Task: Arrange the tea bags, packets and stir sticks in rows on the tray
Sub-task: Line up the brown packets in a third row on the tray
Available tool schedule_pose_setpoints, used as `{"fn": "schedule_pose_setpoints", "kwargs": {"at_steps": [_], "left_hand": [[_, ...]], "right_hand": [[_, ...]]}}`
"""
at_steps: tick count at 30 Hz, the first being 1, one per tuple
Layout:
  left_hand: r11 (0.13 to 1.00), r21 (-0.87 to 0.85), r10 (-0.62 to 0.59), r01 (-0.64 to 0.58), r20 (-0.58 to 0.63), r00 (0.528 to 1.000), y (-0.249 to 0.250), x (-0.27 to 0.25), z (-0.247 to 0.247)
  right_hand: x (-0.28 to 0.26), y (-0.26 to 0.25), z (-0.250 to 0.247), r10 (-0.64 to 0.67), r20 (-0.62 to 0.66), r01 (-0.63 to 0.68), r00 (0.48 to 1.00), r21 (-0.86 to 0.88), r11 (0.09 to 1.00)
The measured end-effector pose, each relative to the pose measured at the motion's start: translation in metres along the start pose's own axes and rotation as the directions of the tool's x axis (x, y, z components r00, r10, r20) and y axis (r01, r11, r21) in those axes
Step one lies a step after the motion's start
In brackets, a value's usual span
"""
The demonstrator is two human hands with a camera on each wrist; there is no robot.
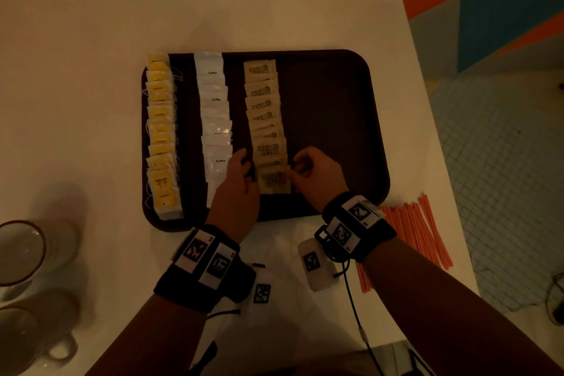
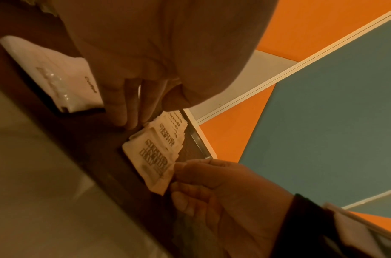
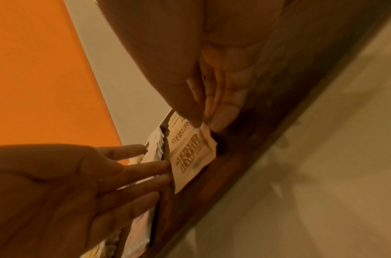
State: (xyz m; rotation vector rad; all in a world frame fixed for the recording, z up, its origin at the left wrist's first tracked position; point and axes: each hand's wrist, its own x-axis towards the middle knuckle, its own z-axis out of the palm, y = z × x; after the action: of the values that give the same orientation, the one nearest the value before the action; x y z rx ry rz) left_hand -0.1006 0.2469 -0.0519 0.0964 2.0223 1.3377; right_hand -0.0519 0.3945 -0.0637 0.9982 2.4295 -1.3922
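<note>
On the dark brown tray [image 1: 335,119] lie three rows: yellow tea bags [image 1: 161,137] at the left, white coffee packets [image 1: 215,119] beside them, brown sugar packets [image 1: 264,113] in the middle. The nearest sugar packet [image 1: 273,180] [image 2: 153,160] [image 3: 191,157] ends the brown row. My right hand [image 1: 317,174] [image 3: 203,111] pinches its right edge between thumb and fingers. My left hand [image 1: 238,180] [image 2: 128,111] has straight fingers touching the packet's left edge. Orange stir sticks [image 1: 418,232] lie on the table right of the tray.
White mugs [image 1: 27,253] stand at the table's near left. The tray's right half is bare. The white table [image 1: 274,3] ends at the right, with a tiled floor [image 1: 503,162] beyond it.
</note>
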Motion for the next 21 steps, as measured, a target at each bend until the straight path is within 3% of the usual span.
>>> {"fn": "schedule_pose_setpoints", "kwargs": {"at_steps": [11,16,21], "left_hand": [[0.994,-0.103,0.027,-0.026,0.005,1.0,0.011,0.005,0.003],[0.998,-0.063,0.011,-0.013,-0.02,1.0,0.006,0.0,0.003],[0.997,-0.074,-0.014,0.013,-0.017,1.0,0.004,-0.004,0.005]], "right_hand": [[0.004,-0.008,0.003,-0.166,0.04,0.165,0.985,0.036,0.986],[0.001,0.0,0.003,-0.092,-0.022,0.092,0.995,-0.035,0.995],[-0.004,0.001,0.007,-0.027,0.006,0.027,1.0,-0.017,0.999]]}}
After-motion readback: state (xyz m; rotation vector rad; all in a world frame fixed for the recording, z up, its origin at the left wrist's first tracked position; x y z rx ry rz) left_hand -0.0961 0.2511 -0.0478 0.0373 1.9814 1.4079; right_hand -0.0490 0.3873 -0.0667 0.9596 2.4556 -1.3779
